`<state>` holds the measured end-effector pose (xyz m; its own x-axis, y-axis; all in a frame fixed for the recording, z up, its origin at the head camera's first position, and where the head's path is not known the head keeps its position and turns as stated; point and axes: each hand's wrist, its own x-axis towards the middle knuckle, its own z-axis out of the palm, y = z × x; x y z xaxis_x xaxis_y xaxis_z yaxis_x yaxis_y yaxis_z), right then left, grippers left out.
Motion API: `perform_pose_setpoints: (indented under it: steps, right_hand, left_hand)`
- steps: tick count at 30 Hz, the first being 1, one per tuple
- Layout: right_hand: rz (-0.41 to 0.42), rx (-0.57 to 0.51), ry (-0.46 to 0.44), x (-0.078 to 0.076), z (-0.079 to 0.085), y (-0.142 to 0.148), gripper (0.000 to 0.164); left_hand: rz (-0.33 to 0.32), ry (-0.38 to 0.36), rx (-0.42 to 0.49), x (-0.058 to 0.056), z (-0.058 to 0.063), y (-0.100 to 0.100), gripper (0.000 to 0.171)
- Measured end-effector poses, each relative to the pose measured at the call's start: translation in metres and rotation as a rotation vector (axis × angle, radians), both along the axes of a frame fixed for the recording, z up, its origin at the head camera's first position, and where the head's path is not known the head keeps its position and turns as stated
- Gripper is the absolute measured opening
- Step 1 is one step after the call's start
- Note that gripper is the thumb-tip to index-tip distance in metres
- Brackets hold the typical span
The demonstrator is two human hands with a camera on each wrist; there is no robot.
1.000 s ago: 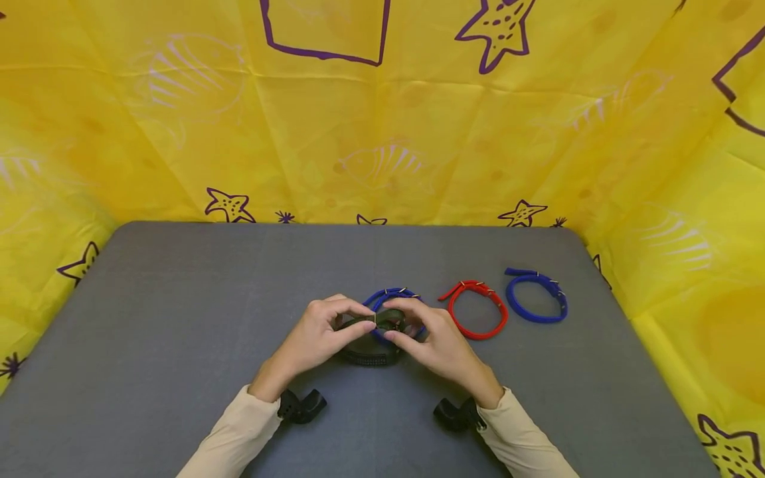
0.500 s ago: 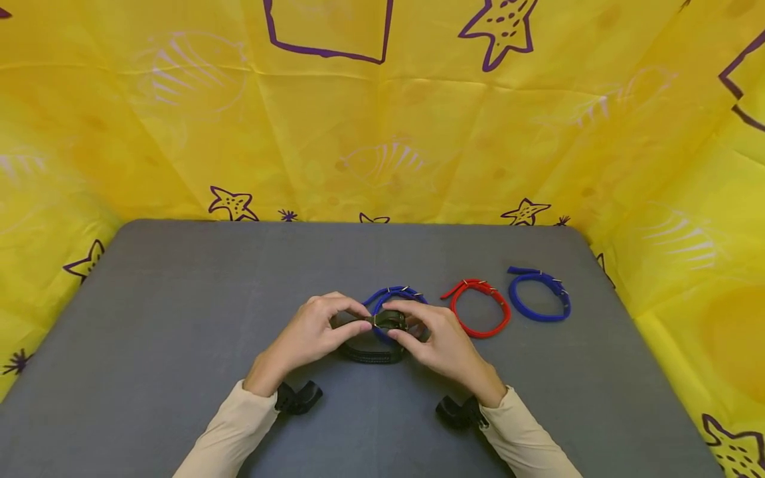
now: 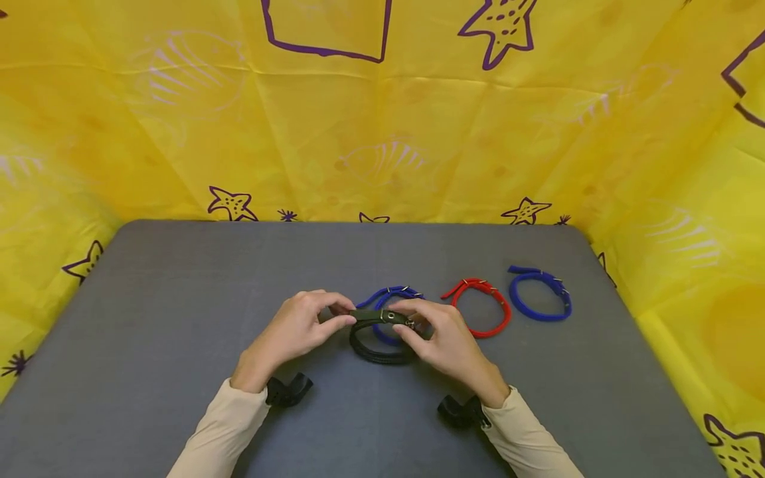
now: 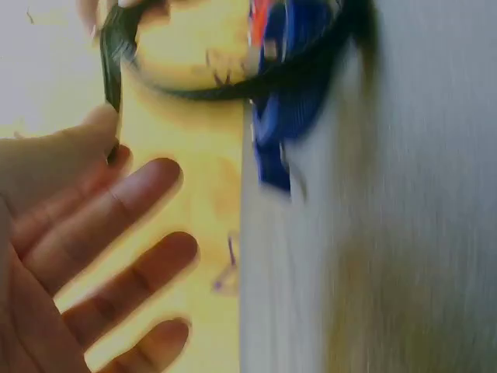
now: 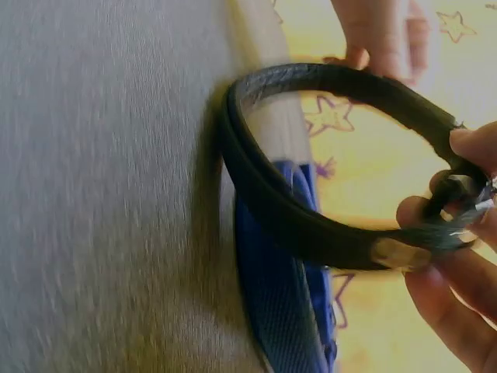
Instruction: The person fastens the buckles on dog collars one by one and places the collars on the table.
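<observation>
A dark green buckled collar [image 3: 382,359] is held up as a loop between both hands in the head view. My left hand [image 3: 299,326] pinches the strap's free end between thumb and forefinger; the left wrist view shows the other fingers [image 4: 128,287] spread. On the opposite side, my right hand [image 3: 443,340] grips the collar around its metal buckle, which its fingers partly cover. The right wrist view shows the loop of the collar [image 5: 311,237] standing round and closed. Just behind it, a blue collar [image 3: 390,290] lies on the table, partly hidden.
A red collar [image 3: 505,313] and a second blue collar [image 3: 540,317] lie coiled to the right on the grey table [image 3: 179,285]. Yellow patterned cloth [image 3: 311,133] rises behind the table and along both sides. A black wrist mount [image 3: 289,390] sits below the left hand.
My left hand has slid left, drawing the strap straight where it bulged up near the buckle. The right hand stays nearly in place, still gripping the buckle end.
</observation>
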<state>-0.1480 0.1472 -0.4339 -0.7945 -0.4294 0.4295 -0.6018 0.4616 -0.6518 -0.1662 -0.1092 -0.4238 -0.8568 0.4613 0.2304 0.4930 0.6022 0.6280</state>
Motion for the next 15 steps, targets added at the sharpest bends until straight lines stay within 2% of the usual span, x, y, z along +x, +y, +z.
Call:
perform_pose_setpoints:
  steps: [3,6,9,13,15]
  right_hand:
    - [0.0,-0.014,-0.004,-0.001,-0.001,0.002,0.024]
    - [0.005,-0.014,-0.012,-0.002,-0.002,0.003,0.022]
    - [0.005,-0.023,-0.019,-0.003,-0.002,0.003,0.022]
    - [0.017,-0.047,-0.036,-0.004,-0.004,0.002,0.021]
    - [0.024,-0.063,-0.044,-0.004,-0.005,0.001,0.021]
  left_hand:
    - [0.011,-0.042,-0.021,-0.003,0.001,-0.006,0.014]
    - [-0.008,-0.114,-0.033,-0.003,0.003,-0.009,0.013]
    - [-0.035,-0.149,-0.047,-0.003,0.005,-0.007,0.012]
    - [-0.07,-0.126,-0.028,0.001,0.004,0.002,0.018]
    - [-0.077,-0.086,-0.01,0.003,0.003,0.007,0.023]
